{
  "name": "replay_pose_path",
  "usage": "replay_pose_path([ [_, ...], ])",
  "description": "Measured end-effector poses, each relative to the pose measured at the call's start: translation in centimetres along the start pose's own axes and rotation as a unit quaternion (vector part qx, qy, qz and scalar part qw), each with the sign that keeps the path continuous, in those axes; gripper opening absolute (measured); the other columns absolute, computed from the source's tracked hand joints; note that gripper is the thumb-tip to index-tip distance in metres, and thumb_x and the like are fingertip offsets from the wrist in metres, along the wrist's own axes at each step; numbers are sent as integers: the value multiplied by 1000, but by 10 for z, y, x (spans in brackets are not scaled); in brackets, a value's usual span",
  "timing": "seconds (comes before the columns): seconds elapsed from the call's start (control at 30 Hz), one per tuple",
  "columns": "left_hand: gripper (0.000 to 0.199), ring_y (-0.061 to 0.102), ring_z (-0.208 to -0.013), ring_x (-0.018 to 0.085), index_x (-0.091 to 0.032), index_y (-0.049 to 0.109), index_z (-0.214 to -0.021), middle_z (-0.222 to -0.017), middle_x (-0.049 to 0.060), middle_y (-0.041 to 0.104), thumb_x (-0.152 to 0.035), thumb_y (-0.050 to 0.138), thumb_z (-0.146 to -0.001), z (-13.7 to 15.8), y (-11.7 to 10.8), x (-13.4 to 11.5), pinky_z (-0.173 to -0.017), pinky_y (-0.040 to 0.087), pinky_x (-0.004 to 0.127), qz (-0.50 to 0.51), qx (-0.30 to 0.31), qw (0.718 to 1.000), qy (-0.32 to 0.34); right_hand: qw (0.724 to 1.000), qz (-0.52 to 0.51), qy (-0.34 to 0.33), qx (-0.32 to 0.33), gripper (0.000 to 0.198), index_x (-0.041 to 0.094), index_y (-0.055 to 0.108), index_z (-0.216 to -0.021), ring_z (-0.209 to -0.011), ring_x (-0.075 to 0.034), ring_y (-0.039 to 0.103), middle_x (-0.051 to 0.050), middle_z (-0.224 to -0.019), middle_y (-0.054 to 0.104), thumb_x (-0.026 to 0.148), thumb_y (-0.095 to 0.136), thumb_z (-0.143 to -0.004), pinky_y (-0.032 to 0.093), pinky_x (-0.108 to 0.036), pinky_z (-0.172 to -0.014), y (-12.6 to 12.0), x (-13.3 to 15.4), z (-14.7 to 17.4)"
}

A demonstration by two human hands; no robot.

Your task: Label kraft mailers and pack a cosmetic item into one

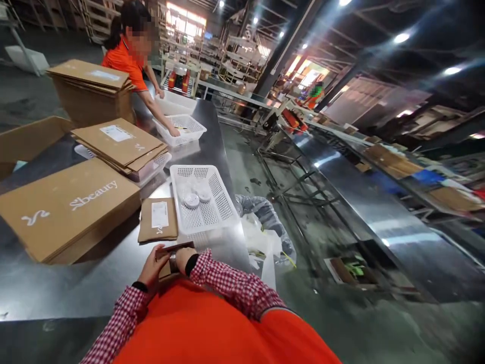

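Close to my body, at the table's near edge, a small brown cardboard box (165, 271) stands between my hands. My left hand (154, 266) grips its left side, thumb and fingers closed on the cardboard. Over the right part of the box, my right hand (185, 258) is curled with its fingers bent. A small shiny item (173, 257) shows beside those fingers; its kind is unclear, and the hand hides part of the box. Just beyond lies a stack of flat small cartons (158, 221) with a white label. To its right, a white plastic basket (223, 212) holds a few round white-lidded containers (191, 200).
Large flat cartons (71, 207) are piled on the metal table (34, 298) at left, with more stacks (91, 81) behind. Across the table, a co-worker (127, 63) reaches into another white basket (195, 132). A lined waste bin (265, 227) stands right of the table.
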State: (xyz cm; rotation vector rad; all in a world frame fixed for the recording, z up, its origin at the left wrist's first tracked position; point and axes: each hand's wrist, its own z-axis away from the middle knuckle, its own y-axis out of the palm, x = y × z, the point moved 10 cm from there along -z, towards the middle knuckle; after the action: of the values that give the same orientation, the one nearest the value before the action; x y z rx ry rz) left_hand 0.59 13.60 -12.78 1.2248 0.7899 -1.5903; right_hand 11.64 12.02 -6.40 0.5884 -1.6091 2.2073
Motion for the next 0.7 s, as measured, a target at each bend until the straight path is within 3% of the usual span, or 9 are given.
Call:
replay_pose_path([
  [0.13,60,63,-105,30,-16,53,-113,-105,11,67,-55,70,-71,20,12,4,-97,46,46,-7,39,999,-2,996,-78,37,11,29,13,66,-108,-82,-26,68,-13,-92,72,29,60,-84,55,-43,-74,-50,-59,51],
  [0.2,61,64,-103,29,-17,51,-118,-104,11,67,-54,69,-73,33,22,11,-97,47,46,-16,54,998,-12,987,-152,30,48,47,19,61,-120,-96,-23,67,-10,-110,69,36,69,-78,56,-37,-79,-50,-87,77],
  [0.3,67,64,-102,28,-18,43,-128,-107,12,65,-54,65,-77,48,38,21,-99,46,48,-36,52,998,-20,929,-353,20,110,78,20,56,-127,-114,-24,60,-10,-125,63,50,82,-59,52,-38,-91,-9,-106,98],
  [0.37,72,64,-103,27,-18,34,-137,-110,12,63,-54,60,-80,53,44,24,-101,44,50,-56,31,998,-11,873,-472,37,115,91,18,54,-126,-116,-26,58,-11,-123,63,50,87,-48,47,-41,-97,28,-109,100],
  [0.4,75,63,-105,28,-18,31,-139,-112,12,61,-54,59,-79,55,44,23,-102,43,51,-69,18,997,-1,860,-497,53,104,93,16,54,-124,-114,-27,59,-12,-120,63,47,90,-44,45,-43,-99,43,-110,98],
  [0.47,78,57,-116,29,-16,33,-139,-122,16,56,-53,62,-77,60,41,15,-107,38,51,-102,-7,994,29,874,-474,80,66,93,14,54,-121,-111,-29,60,-13,-117,64,38,92,-40,44,-46,-100,61,-113,94],
  [0.53,67,49,-127,31,-17,47,-130,-129,16,54,-50,65,-74,69,34,3,-113,30,49,-140,-21,988,62,901,-426,76,20,99,14,51,-127,-114,-30,57,-14,-122,61,33,92,-40,42,-49,-102,58,-113,93],
  [0.63,43,50,-127,33,-23,65,-113,-126,11,63,-43,67,-74,87,22,-11,-115,30,50,-182,-11,980,84,918,-396,7,4,111,20,36,-145,-126,-30,50,-16,-138,51,35,89,-49,37,-48,-108,38,-104,98],
  [0.7,38,55,-123,34,-28,71,-109,-123,9,67,-39,68,-72,98,16,-15,-112,34,51,-193,5,978,83,919,-391,-38,33,100,22,33,-148,-132,-29,45,-16,-145,46,40,82,-62,35,-49,-110,28,-101,104],
])
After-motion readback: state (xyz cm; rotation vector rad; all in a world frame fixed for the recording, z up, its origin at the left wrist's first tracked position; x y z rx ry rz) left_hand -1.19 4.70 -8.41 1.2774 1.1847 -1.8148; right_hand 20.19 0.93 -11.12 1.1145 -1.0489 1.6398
